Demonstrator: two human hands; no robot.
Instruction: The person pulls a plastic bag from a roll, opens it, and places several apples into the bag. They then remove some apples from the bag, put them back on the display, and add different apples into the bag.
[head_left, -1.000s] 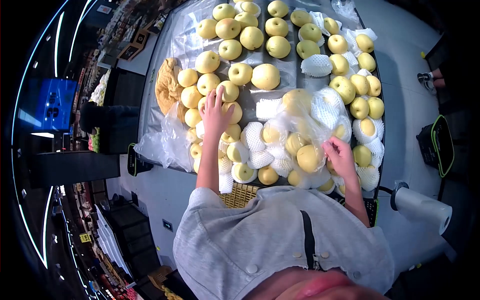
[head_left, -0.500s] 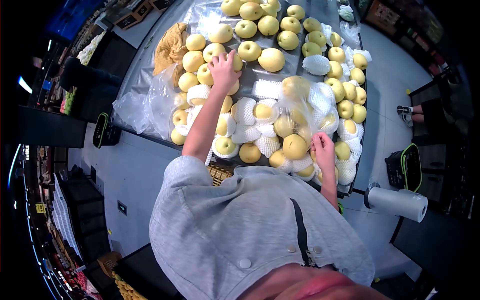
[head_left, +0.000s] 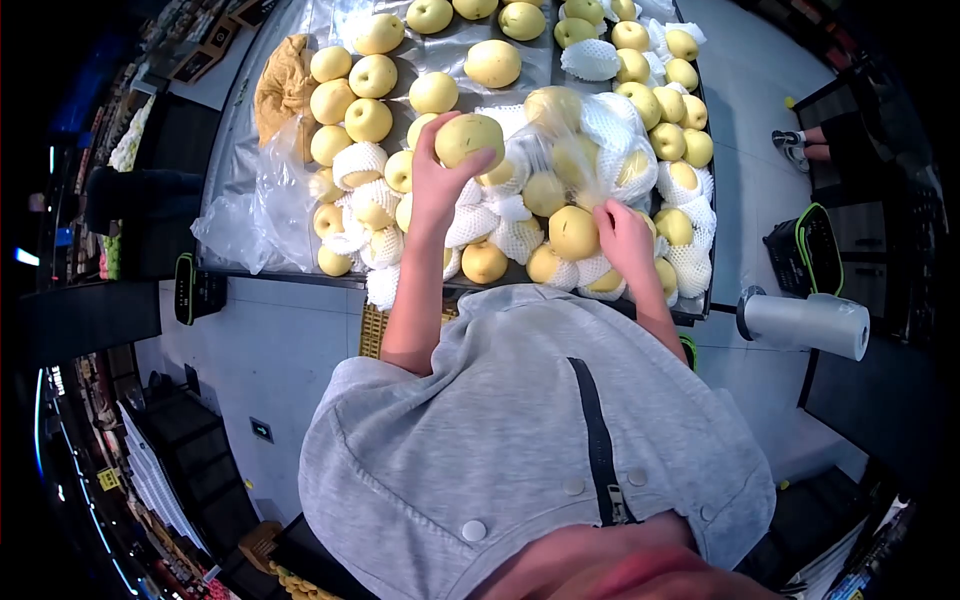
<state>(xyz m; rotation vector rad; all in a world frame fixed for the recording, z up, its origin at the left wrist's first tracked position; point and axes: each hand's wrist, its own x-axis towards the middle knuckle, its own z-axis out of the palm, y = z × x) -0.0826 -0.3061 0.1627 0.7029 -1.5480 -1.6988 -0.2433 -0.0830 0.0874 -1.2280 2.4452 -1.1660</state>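
My left hand (head_left: 436,178) is closed around a round yellow pear (head_left: 470,138), lifted above the fruit on the display. To its right, a clear plastic bag (head_left: 585,150) lies over the display with several yellow pears showing through it. My right hand (head_left: 626,238) pinches the bag's edge, its fingertips partly hidden, beside a large pear (head_left: 574,233). Beneath and around both hands are more pears, some wrapped in white foam nets (head_left: 472,222).
Left on the display lie a crumpled clear bag (head_left: 262,215) and a brown cloth-like bundle (head_left: 285,90). A roll of plastic bags (head_left: 808,322) stands at right. Shopping baskets (head_left: 806,250) flank the display. A person's legs (head_left: 812,146) show at far right.
My left hand has taken a pear from the left rows, raised it and brought it right towards the bag. My right hand still pinches the bag. The view has shifted.
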